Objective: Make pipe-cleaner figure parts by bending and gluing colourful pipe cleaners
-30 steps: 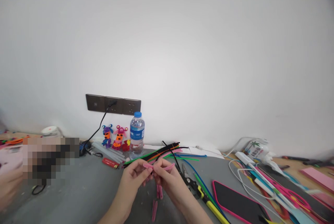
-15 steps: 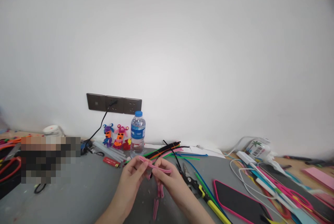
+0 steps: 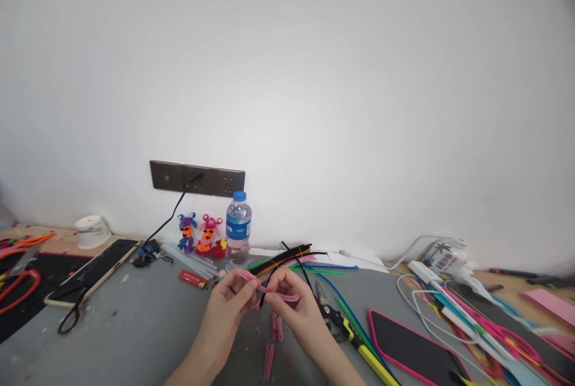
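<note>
Between my two hands stretches a pink pipe cleaner [image 3: 290, 298], folded into a narrow strip. My left hand [image 3: 232, 299] pinches its left end between thumb and fingers. My right hand [image 3: 287, 299] grips it farther right, where an end sticks out past the fingers. A thin black strand shows by the right fingertips; whether it is held I cannot tell. Below the hands, folded pink pieces [image 3: 268, 361] lie on the grey table mat [image 3: 148, 338]. Beyond them is a bundle of black, orange, green and pink pipe cleaners [image 3: 291, 254].
A water bottle [image 3: 238, 230] stands by two small figures [image 3: 207, 235]. Yellow-handled pliers [image 3: 354, 338] and a pink-edged phone [image 3: 413, 347] lie right of my hands. Another phone [image 3: 96, 272] and orange-handled scissors [image 3: 22, 290] are at left. Pink scissors [image 3: 507, 338] and white cables lie far right.
My hands keep their pinch on the pink pipe cleaner, and its right end has shifted slightly right and down. The left-hand phone and white tub, masked by a blurred patch earlier, now show.
</note>
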`<move>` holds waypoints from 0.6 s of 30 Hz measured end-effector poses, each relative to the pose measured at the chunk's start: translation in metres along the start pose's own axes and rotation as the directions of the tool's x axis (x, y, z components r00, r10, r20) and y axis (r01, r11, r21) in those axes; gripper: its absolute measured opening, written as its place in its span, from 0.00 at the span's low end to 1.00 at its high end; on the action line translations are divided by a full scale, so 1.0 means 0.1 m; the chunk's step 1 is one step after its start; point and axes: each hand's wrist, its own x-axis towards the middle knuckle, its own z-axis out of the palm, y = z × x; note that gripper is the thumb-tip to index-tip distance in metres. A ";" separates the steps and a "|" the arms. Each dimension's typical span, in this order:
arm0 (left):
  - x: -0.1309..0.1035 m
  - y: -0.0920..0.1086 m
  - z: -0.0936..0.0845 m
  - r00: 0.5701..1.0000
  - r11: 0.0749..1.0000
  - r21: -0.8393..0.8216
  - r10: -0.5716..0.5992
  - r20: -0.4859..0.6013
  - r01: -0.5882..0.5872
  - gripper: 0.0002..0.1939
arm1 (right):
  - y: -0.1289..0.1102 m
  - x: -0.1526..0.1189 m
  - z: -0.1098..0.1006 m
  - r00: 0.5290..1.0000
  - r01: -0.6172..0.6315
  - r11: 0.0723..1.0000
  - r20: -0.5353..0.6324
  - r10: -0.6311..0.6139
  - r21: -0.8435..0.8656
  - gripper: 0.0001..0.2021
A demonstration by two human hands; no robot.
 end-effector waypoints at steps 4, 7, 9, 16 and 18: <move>0.00 -0.01 0.00 1.000 0.999 0.036 0.009 0.020 -0.010 0.16 | -0.03 0.01 -0.03 1.000 0.000 0.994 0.022 -0.002 0.106 0.14; 0.01 -0.02 -0.01 0.999 0.994 0.104 0.015 0.033 -0.018 0.16 | -0.02 0.03 -0.05 0.999 0.021 0.992 0.025 -0.024 0.127 0.13; 0.01 -0.01 -0.01 0.998 0.982 0.183 0.025 0.062 -0.036 0.16 | -0.02 0.04 -0.07 0.999 0.040 0.991 0.012 -0.042 0.125 0.13; -0.02 -0.01 -0.02 0.969 0.925 0.375 -0.032 0.244 -0.064 0.17 | -0.01 0.05 -0.14 0.998 0.055 0.993 -0.001 -0.055 0.107 0.14; -0.01 -0.03 -0.04 0.957 0.921 0.386 -0.066 0.283 -0.050 0.19 | -0.02 0.04 -0.15 0.999 0.037 0.994 0.025 -0.040 0.103 0.13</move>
